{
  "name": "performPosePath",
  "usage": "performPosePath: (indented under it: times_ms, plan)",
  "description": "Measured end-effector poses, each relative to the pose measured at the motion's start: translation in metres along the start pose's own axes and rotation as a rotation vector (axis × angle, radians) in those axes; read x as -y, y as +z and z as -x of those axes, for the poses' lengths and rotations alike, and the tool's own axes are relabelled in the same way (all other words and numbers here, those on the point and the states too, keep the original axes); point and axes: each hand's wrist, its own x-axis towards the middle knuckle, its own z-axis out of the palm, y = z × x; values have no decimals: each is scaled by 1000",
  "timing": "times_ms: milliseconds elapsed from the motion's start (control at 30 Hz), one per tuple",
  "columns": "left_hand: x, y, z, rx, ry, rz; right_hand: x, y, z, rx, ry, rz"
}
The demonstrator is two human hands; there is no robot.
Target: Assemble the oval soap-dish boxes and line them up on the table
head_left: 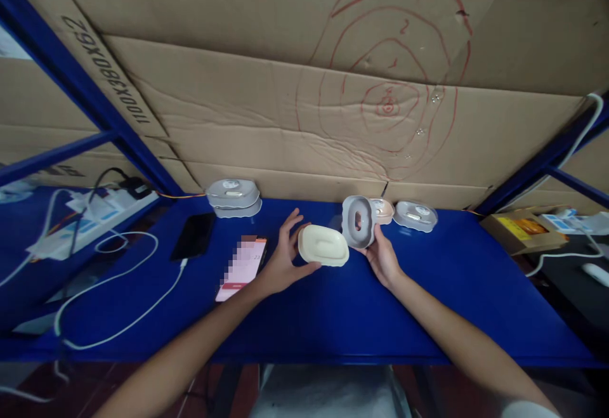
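In the head view my left hand (283,259) grips a cream oval tray (324,245) by its left end, thumb at the lower edge and fingers behind. The tray has a raised rim and a long ridge in its middle. To the right, my right hand (384,261) holds a grey wavy-edged oval dish (351,224) tilted upright. A hole in its centre lets something skin-toned or pinkish show through. Both pieces are above the blue table, close together. Partly behind the grey dish is a pinkish oval case (383,211).
Stacked grey cases (233,198) lie at the back left, another grey case (415,215) at the back right. A lit phone (242,267), a dark phone (193,236) on a white cable and a power strip (95,222) are left. An open cardboard box (526,233) stands right.
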Motion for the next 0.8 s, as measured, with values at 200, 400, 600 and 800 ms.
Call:
performPosePath:
  times_ms: [200, 400, 600, 800]
  plan:
    - [0, -1, -5, -13, -119, 101, 8, 12, 27, 230, -212, 335]
    - [3, -4, -5, 62, -140, 191, 3, 17, 37, 570, -564, 834]
    - [4, -4, -2, 127, -160, 212, 7, 11, 32, 678, -560, 936]
    - [-4, -4, 1, 146, -113, 196, 4, 18, 41, 686, -619, 1019]
